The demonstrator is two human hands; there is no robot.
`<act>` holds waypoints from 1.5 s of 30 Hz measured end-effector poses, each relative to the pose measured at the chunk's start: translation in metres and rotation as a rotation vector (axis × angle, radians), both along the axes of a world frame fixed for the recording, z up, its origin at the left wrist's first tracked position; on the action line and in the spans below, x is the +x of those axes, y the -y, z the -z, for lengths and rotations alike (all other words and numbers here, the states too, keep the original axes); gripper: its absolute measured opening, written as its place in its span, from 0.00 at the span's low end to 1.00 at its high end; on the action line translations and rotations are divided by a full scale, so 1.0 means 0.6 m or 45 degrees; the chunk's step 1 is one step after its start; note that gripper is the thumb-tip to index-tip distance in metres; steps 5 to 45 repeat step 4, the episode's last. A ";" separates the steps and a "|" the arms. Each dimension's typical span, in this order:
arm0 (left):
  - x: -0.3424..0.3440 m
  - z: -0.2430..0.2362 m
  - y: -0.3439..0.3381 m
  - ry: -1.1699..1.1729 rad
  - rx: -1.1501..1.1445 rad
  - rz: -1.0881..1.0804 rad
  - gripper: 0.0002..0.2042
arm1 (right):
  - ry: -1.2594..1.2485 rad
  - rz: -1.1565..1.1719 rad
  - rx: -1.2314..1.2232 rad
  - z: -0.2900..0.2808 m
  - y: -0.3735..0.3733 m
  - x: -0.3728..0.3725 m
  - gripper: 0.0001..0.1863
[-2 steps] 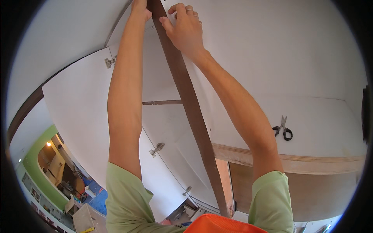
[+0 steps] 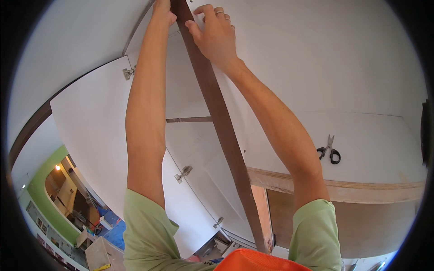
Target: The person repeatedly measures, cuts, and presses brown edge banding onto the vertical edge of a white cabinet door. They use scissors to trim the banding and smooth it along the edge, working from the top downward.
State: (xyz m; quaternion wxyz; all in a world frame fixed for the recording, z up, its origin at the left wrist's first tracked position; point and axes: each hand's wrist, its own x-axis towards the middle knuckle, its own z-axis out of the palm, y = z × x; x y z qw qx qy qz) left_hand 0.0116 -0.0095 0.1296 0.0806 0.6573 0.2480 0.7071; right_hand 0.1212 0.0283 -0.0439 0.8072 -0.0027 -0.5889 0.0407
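Observation:
Both of my arms reach up along a tall cabinet with a dark brown edge strip. My left hand is on the left side of the strip's top, cut off by the picture's upper edge, so its fingers are hidden. On the strip's other side, my right hand is raised against the white inner panel, thumb near the brown edge. Its fingers are bent but apart, with nothing visible in them; rings show on it. A white cabinet door stands swung out at left on metal hinges.
Black-handled scissors lie on a white shelf with a raw plywood front edge, near my right elbow. An orange cap-like shape shows at the bottom. Beyond the door are a green wall and a cluttered room.
My right fingertips have shifted very slightly at the panel. The view has moved a touch; otherwise both arms hold the same pose.

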 end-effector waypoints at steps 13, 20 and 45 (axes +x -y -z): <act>-0.007 -0.011 -0.004 0.015 -0.057 0.020 0.20 | -0.006 0.095 0.042 -0.002 -0.005 0.000 0.26; -0.007 -0.011 -0.004 0.015 -0.057 0.020 0.20 | -0.006 0.095 0.042 -0.002 -0.005 0.000 0.26; -0.007 -0.011 -0.004 0.015 -0.057 0.020 0.20 | -0.006 0.095 0.042 -0.002 -0.005 0.000 0.26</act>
